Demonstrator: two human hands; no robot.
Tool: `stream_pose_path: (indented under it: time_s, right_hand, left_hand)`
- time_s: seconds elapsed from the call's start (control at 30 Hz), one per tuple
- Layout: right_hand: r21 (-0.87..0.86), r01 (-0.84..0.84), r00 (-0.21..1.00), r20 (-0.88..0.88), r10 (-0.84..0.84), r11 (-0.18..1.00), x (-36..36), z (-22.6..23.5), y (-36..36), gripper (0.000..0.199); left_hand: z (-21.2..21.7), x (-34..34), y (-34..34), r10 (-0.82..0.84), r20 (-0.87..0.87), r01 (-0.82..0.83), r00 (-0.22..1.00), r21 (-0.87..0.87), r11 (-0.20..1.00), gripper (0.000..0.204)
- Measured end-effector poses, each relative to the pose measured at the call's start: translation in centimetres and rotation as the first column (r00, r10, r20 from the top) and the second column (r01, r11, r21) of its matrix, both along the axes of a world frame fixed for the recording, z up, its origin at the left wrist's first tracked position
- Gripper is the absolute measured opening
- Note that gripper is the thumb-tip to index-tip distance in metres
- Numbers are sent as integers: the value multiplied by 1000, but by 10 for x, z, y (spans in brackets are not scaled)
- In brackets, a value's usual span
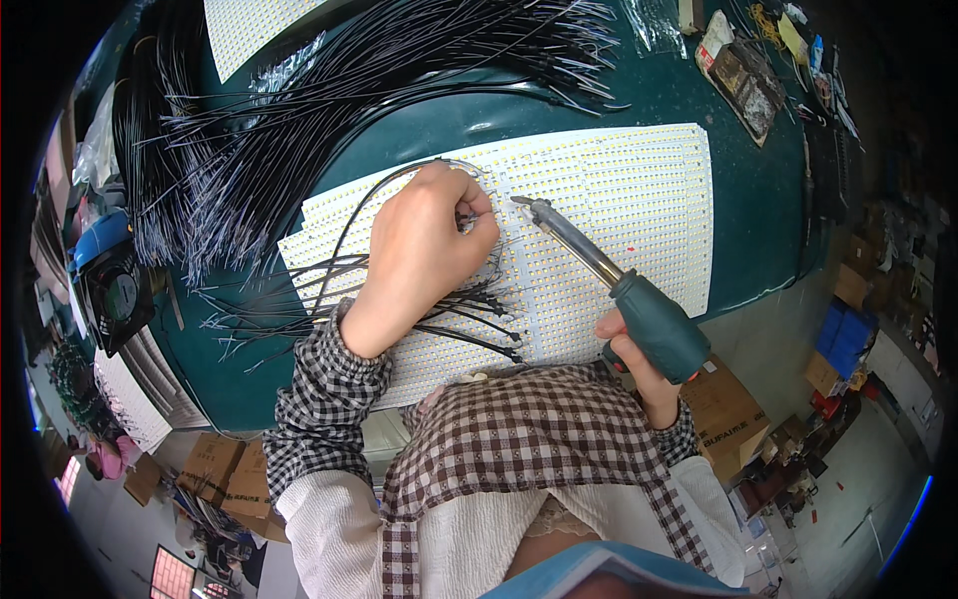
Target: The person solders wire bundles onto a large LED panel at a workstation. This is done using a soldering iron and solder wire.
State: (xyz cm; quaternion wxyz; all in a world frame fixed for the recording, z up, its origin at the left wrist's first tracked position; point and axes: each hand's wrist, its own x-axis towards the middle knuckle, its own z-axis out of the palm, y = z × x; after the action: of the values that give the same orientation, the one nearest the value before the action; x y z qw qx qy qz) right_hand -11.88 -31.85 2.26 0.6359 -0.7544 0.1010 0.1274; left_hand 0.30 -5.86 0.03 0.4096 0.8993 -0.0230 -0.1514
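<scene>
A white LED board [639,190], dotted with rows of small yellowish chips, lies on the green table under both hands. My left hand [424,245] is closed in a pinch over the board's middle, gripping a thin black wire [344,235] that loops behind the knuckles; its end is hidden by the fingers. In my right hand [644,369] is a soldering iron [654,321] with a thick green handle. Its dark tip points up and left, close beside the left fingertips. Several black wires [459,334] extend from the board's middle leftward beneath my left wrist.
Large bundles of black wires [299,130] cover the table's far left. A small fan [115,295] stands at the left edge. At the far right is a dirty, dark-stained tray [748,85] among scraps. Cardboard boxes [728,409] stand on the floor at right.
</scene>
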Motion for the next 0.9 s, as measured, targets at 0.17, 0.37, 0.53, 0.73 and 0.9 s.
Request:
stream_pose_path:
  time_s: [0.17, 0.37, 0.53, 0.73, 0.9]
  right_hand:
    - [15, 36, 999, -17, -35, 999, -2, 2, 0, 38]
    - [80, 57, 997, -51, -53, 995, 2, 4, 1, 33]
    - [95, 100, 995, -38, -97, 990, 4, 8, 4, 21]
    - [87, 89, 996, -1, -89, 992, 3, 8, 4, 21]
    - [66, 112, 994, -13, -111, 992, -1, 11, 3, 21]
  left_hand:
    - [0, 0, 0, 7, 4, -7, 1000, -9, 1000, 10]
    - [5, -13, 3, 12, 14, -11, 1000, -109, 994, 14]
    - [21, -41, 9, -146, 364, 157, 920, 0, 988, 23]
    - [12, -43, 7, -116, 346, 101, 931, 61, 993, 17]
    - [1, -36, 1, -85, 396, 98, 914, -13, 995, 14]
